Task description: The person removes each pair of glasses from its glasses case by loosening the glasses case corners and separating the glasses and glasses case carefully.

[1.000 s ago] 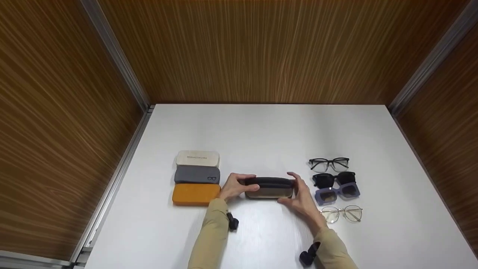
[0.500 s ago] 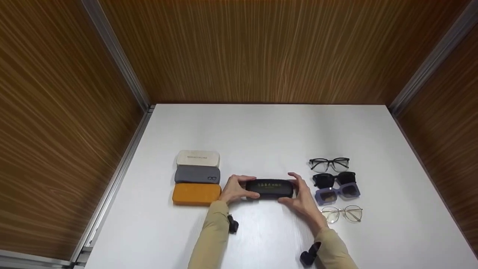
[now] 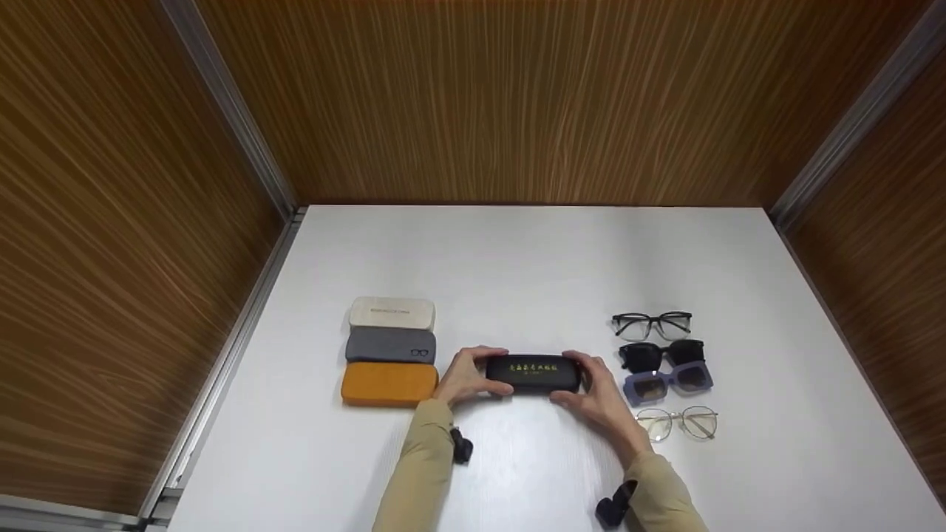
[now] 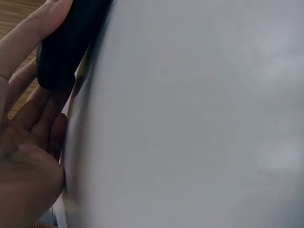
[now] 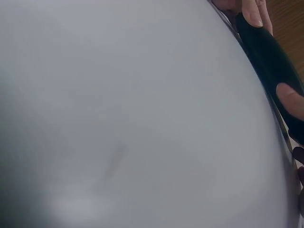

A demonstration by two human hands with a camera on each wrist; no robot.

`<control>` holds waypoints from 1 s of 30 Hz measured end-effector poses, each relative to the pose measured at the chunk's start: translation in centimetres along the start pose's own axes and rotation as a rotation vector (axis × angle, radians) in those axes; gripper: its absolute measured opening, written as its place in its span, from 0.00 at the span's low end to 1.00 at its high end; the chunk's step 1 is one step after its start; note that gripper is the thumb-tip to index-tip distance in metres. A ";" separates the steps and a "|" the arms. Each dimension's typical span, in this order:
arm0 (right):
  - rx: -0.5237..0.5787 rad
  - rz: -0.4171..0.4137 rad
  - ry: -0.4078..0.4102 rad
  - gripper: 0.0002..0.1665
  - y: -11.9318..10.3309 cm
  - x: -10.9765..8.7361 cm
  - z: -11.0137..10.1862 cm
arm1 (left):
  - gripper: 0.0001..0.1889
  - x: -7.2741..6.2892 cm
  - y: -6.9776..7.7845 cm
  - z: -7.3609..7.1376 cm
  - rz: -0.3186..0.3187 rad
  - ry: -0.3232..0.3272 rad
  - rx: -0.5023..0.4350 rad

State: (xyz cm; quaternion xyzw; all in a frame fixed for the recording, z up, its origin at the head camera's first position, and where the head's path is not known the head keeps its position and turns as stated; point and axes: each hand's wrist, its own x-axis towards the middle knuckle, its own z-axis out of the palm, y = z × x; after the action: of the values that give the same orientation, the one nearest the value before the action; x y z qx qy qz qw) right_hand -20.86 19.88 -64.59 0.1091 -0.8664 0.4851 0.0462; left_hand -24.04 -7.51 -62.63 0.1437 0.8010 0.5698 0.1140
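Note:
Between both hands is a black glasses case point(image 3: 533, 374) with gold lettering on its closed lid. My left hand point(image 3: 465, 375) grips its left end, thumb at the near edge and fingers at the far edge. At the other end my right hand point(image 3: 597, 391) holds it the same way, with thumb in front and fingers behind. In the left wrist view the dark case point(image 4: 66, 42) lies between thumb and fingers. The right wrist view has the case point(image 5: 270, 57) at its right edge, with a thumb pressed on its side.
To the left lie a cream case point(image 3: 392, 313), a grey case point(image 3: 388, 345) and an orange case point(image 3: 389, 384), stacked in a column. On the right are black-framed glasses point(image 3: 651, 324), black sunglasses point(image 3: 643, 357), purple sunglasses point(image 3: 669, 382) and thin-rimmed round glasses point(image 3: 698, 423).
The lid of the black glasses case has come down shut, and its gold lettering now faces up. The right fingers have lowered onto the far edge. Both hands stay at its ends.

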 end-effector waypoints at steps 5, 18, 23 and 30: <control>0.026 -0.025 -0.016 0.44 0.1 0.2 -0.3 | 0.35 -0.3 0.1 0.2 -0.001 0.007 0.023; 0.076 0.017 0.009 0.44 0.2 0.1 0.1 | 0.32 -0.8 -0.1 0.5 0.099 0.029 0.041; 0.058 -0.016 0.085 0.44 0.0 0.1 0.5 | 0.31 -0.7 -0.2 0.7 0.126 0.067 0.020; 0.043 -0.005 0.124 0.44 -0.5 0.5 0.5 | 0.32 -0.7 0.5 1.0 0.071 0.172 0.081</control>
State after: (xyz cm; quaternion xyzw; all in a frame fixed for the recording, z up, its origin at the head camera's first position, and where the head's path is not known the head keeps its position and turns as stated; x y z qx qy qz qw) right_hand -21.24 19.14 -64.37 0.0817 -0.8509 0.5095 0.0986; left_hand -23.02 -6.70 -62.52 0.1272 0.8247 0.5508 0.0185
